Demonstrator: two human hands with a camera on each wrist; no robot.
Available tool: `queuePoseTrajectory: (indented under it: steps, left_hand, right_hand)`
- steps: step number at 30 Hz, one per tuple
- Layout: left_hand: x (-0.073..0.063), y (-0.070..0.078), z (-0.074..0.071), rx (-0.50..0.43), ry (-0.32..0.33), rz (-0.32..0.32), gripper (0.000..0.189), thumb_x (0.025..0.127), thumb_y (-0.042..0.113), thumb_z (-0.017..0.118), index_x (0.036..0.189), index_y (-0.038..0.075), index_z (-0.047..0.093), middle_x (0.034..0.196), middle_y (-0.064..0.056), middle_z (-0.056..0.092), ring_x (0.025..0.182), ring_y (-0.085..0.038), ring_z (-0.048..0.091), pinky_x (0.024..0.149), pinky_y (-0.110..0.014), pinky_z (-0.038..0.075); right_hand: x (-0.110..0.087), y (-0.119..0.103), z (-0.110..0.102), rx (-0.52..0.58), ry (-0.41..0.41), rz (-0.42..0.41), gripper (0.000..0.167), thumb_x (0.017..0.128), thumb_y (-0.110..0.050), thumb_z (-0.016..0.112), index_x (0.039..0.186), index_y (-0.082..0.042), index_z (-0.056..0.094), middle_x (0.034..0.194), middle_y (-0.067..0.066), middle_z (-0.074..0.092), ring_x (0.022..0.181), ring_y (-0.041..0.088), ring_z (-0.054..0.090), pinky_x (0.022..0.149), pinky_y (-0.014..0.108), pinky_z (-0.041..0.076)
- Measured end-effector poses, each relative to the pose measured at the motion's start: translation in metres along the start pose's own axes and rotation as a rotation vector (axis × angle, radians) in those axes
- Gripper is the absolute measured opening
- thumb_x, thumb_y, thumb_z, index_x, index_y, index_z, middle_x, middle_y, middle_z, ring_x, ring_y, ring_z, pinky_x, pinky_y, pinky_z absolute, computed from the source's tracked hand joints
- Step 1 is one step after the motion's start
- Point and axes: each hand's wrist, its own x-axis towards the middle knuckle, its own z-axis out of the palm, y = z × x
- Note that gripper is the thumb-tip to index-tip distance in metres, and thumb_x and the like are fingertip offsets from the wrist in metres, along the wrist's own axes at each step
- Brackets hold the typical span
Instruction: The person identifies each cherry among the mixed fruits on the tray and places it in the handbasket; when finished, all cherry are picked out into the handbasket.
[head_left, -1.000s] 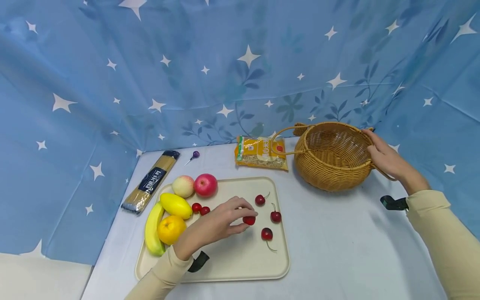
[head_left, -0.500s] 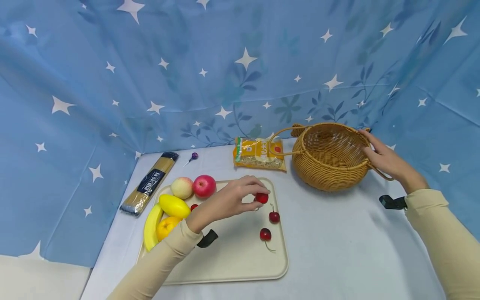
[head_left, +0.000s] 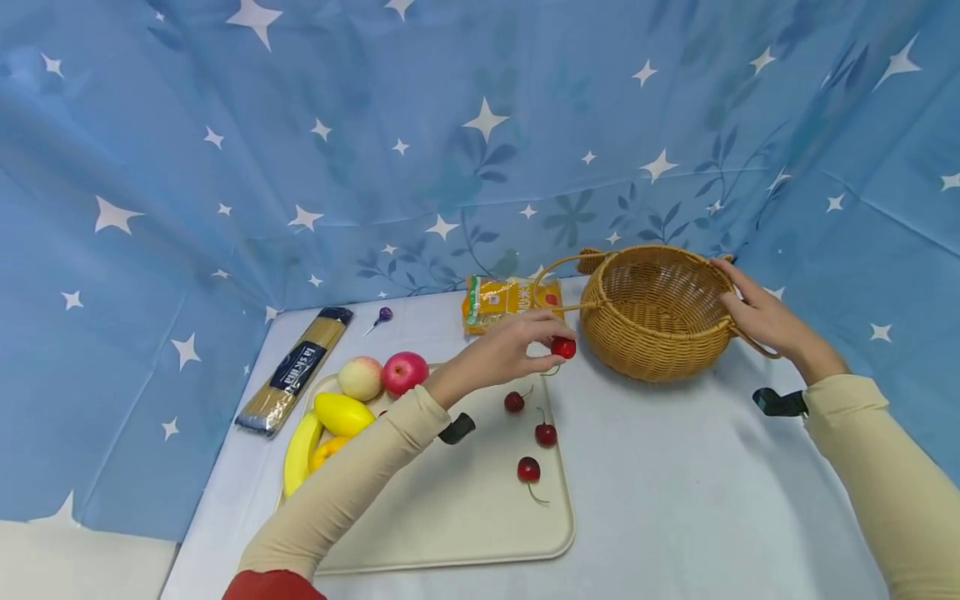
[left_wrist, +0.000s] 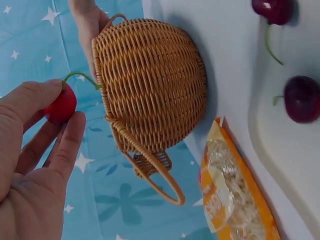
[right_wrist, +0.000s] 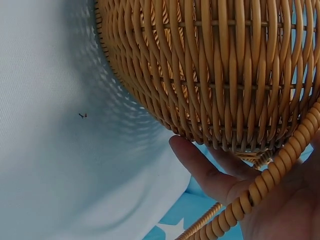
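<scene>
In the head view my left hand [head_left: 517, 346] pinches a bright red cherry [head_left: 563, 347] above the tray's far right corner, just left of the wicker basket [head_left: 652, 342]. Thumb and fingertips hold it in the left wrist view, its green stem [left_wrist: 80, 75] pointing toward the basket. My right hand [head_left: 772, 312] grips the basket's right rim, beside a loop handle [right_wrist: 270, 175] that crosses in front of the palm in the right wrist view. Three dark cherries with stems, one of them a near cherry [head_left: 528, 469], lie on the right of the beige tray [head_left: 450, 533].
At the tray's left sit a banana [head_left: 302, 450], a yellow mango-like fruit [head_left: 342, 413], a partly hidden orange fruit [head_left: 327, 452], a peach [head_left: 361, 378] and a red apple [head_left: 405, 372]. Beyond are a spaghetti pack [head_left: 296, 371], a lollipop [head_left: 383, 316] and an orange noodle bag [head_left: 487, 300].
My left hand has carried the red cherry from over the tray's middle rightward and away from me, toward the basket. The right hand stays at the basket's rim.
</scene>
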Motion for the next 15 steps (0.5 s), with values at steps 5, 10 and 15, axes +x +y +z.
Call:
queuePoseTrajectory:
  steps: [5,10,15]
  left_hand:
    - [0.023,-0.004,0.004,-0.065,0.004,-0.043,0.037,0.1,0.013,0.077,0.136,0.005,0.072,0.133,-0.011,0.071,0.115,-0.021,0.072,0.095,-0.018,0.059]
    - [0.05,-0.004,0.01,-0.129,0.012,-0.087,0.038,0.102,0.014,0.075,0.138,0.005,0.07,0.13,-0.01,0.071,0.115,-0.021,0.075,0.095,-0.014,0.057]
    - [0.08,-0.004,0.014,-0.159,0.028,-0.129,0.039,0.103,0.017,0.073,0.139,0.005,0.069,0.129,-0.009,0.074,0.118,-0.017,0.073,0.101,-0.017,0.058]
  right_hand:
    - [0.002,0.0,0.001,0.0,-0.006,-0.001,0.066,0.115,-0.034,0.021,0.172,-0.031,-0.012,0.178,0.029,-0.005,0.158,0.064,0.012,0.117,0.087,0.022]
    - [0.0,0.0,0.0,0.005,0.002,-0.006,0.066,0.114,-0.032,0.021,0.172,-0.03,-0.012,0.178,0.03,-0.001,0.156,0.066,0.016,0.117,0.087,0.024]
    - [-0.002,0.0,0.0,0.01,0.003,-0.005,0.067,0.115,-0.032,0.021,0.172,-0.03,-0.012,0.178,0.029,-0.004,0.157,0.065,0.013,0.118,0.087,0.022]
